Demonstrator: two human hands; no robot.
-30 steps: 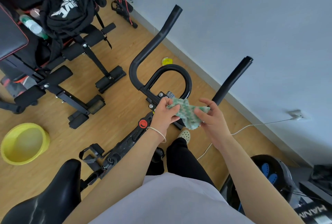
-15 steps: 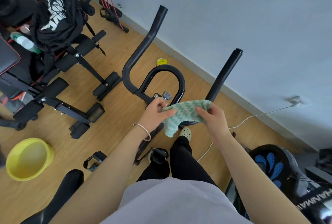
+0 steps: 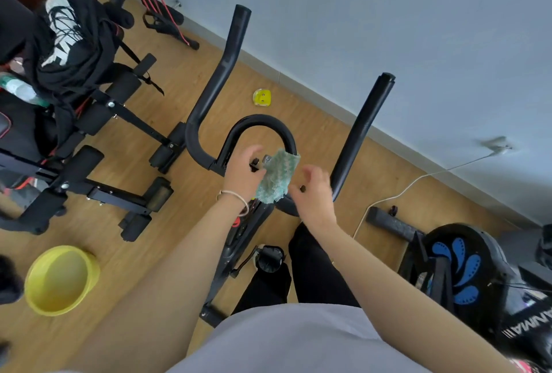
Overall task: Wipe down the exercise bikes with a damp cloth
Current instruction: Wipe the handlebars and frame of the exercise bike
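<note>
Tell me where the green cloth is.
Head view, centre: the green cloth is in the left hand, beside the right hand, by the bike's loop handlebar.

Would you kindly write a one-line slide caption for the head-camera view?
Left hand holds a green cloth at the exercise bike's looped handlebar while the right hand hovers open beside it.

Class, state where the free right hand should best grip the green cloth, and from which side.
Probably the cloth by its lower right edge, from the right: the left hand holds its left side, its top lies at the loop bar, and that hanging edge is free beside the open right hand.
</note>
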